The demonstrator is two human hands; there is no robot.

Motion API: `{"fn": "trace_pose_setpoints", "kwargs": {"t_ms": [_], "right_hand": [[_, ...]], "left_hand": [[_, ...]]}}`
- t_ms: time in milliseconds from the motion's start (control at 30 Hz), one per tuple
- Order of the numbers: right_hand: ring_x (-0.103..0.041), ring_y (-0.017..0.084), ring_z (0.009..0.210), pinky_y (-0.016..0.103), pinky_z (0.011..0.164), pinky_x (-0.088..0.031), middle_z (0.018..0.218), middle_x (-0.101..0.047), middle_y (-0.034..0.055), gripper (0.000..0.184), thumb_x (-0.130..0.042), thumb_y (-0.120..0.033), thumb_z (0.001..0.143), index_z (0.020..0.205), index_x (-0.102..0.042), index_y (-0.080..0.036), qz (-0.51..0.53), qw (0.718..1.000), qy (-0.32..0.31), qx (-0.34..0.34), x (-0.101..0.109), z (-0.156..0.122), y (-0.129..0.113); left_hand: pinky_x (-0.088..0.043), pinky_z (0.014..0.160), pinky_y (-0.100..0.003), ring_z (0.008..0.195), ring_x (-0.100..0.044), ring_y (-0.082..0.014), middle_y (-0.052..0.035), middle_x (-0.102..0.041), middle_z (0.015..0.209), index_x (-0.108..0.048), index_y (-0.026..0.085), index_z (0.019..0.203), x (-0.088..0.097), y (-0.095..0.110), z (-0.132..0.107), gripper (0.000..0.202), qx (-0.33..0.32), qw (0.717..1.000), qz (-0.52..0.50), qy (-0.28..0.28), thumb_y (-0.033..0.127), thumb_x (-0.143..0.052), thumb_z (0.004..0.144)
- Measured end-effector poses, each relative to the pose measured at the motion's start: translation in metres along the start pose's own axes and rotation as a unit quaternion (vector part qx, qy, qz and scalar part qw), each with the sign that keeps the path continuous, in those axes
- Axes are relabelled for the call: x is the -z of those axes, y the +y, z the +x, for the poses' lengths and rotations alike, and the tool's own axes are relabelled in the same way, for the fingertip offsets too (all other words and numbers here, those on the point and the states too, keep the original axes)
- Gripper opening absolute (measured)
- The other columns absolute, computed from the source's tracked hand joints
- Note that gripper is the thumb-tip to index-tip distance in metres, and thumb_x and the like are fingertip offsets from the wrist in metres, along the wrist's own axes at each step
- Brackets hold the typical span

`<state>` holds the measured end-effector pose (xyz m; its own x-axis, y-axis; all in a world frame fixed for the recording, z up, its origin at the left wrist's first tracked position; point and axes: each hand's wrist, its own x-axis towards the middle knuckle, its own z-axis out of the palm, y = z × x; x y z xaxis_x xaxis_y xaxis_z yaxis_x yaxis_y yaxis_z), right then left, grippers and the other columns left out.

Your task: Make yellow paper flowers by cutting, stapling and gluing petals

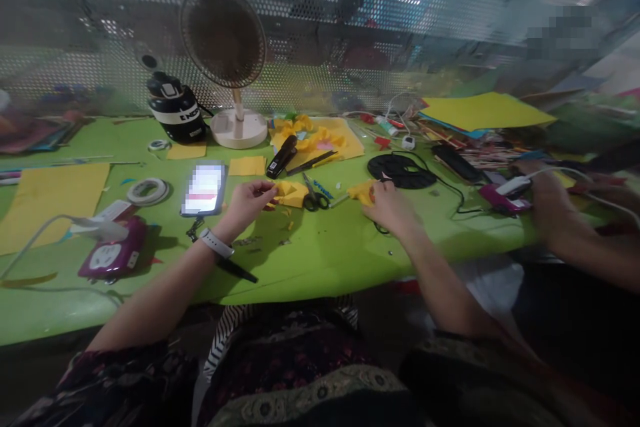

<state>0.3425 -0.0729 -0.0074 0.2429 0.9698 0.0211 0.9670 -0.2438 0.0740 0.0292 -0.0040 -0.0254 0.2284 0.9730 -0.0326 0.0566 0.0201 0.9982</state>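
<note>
My left hand [247, 205], with a white-banded watch on the wrist, is closed in a pinch at the left end of a folded yellow paper piece [293, 193]. My right hand [389, 205] has its fingers curled over another yellow paper piece [359, 191]; its fingertips are partly hidden. Between the hands lie black-handled scissors [317, 201], beside a small blue curled strip [323, 189]. Just behind them are a black stapler [282, 156] and a dark, narrow tool [311, 162]. A black round mat-like thing [403, 171] sits behind my right hand.
Left of my left arm are a phone [204, 188], a tape roll [147, 192] and a purple power adapter [113, 253]. A fan [239, 128] and black bottle [177, 113] stand behind. Another person's hand [545, 197] is at the right, near a second purple adapter [503, 201].
</note>
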Motion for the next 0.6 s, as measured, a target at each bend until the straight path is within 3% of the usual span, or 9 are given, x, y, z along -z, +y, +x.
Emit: {"fn": "trace_pose_setpoints", "kwargs": {"t_ms": [100, 233, 333, 433, 500, 600], "right_hand": [[-0.063, 0.036, 0.108, 0.04, 0.081, -0.05, 0.125, -0.058, 0.025, 0.053, -0.065, -0.035, 0.083, 0.128, -0.054, -0.007, 0.002, 1.0, -0.025, -0.019, -0.002, 0.005, -0.001], [-0.065, 0.035, 0.105, 0.041, 0.083, -0.05, 0.124, -0.059, 0.0247, 0.047, -0.061, -0.031, 0.086, 0.127, -0.057, -0.008, 0.014, 0.998, -0.057, -0.017, -0.008, 0.011, 0.002], [-0.065, 0.033, 0.103, 0.041, 0.085, -0.05, 0.126, -0.058, 0.0241, 0.048, -0.061, -0.028, 0.085, 0.128, -0.057, -0.009, 0.042, 0.998, -0.029, -0.029, -0.012, 0.01, 0.008], [-0.064, 0.032, 0.107, 0.04, 0.087, -0.051, 0.124, -0.06, 0.0213, 0.046, -0.065, -0.028, 0.079, 0.121, -0.061, -0.011, 0.143, 0.988, 0.037, -0.044, -0.009, 0.007, 0.018], [-0.065, 0.028, 0.1, 0.036, 0.08, -0.052, 0.116, -0.064, 0.0166, 0.044, -0.065, -0.03, 0.075, 0.116, -0.062, -0.015, 0.281, 0.955, 0.085, -0.042, -0.003, 0.004, 0.024], [-0.058, 0.019, 0.066, 0.03, 0.053, -0.046, 0.093, -0.066, 0.0075, 0.044, -0.064, -0.039, 0.072, 0.11, -0.06, -0.019, 0.493, 0.865, 0.087, -0.02, 0.006, 0.001, 0.022]], "left_hand": [[-0.059, 0.06, -0.024, 0.064, -0.07, -0.0117, -0.0063, -0.076, 0.081, -0.074, 0.013, 0.088, 0.001, -0.002, 0.001, 0.018, 0.003, 1.0, -0.007, -0.003, 0.027, -0.078, 0.076], [-0.06, 0.063, -0.026, 0.066, -0.07, -0.0124, -0.0076, -0.077, 0.086, -0.074, 0.012, 0.09, 0.003, -0.001, 0.002, 0.024, 0.018, 0.999, -0.044, -0.007, 0.029, -0.08, 0.074], [-0.061, 0.068, -0.028, 0.066, -0.071, -0.0128, -0.0071, -0.076, 0.084, -0.074, 0.011, 0.087, 0.003, 0.0, 0.004, 0.023, 0.036, 0.996, -0.081, -0.003, 0.027, -0.082, 0.072], [-0.061, 0.076, -0.029, 0.069, -0.071, -0.0119, -0.006, -0.077, 0.082, -0.074, 0.011, 0.087, 0.003, -0.002, 0.005, 0.02, 0.034, 0.995, -0.096, -0.004, 0.023, -0.082, 0.072], [-0.06, 0.08, -0.03, 0.074, -0.072, -0.0119, -0.0059, -0.077, 0.086, -0.075, 0.012, 0.089, 0.003, -0.005, 0.006, 0.023, 0.022, 0.995, -0.097, -0.014, 0.022, -0.083, 0.071], [-0.061, 0.079, -0.03, 0.075, -0.072, -0.0129, -0.0062, -0.077, 0.086, -0.075, 0.012, 0.09, 0.004, -0.006, 0.006, 0.027, 0.016, 0.995, -0.099, -0.016, 0.025, -0.085, 0.069]]}}
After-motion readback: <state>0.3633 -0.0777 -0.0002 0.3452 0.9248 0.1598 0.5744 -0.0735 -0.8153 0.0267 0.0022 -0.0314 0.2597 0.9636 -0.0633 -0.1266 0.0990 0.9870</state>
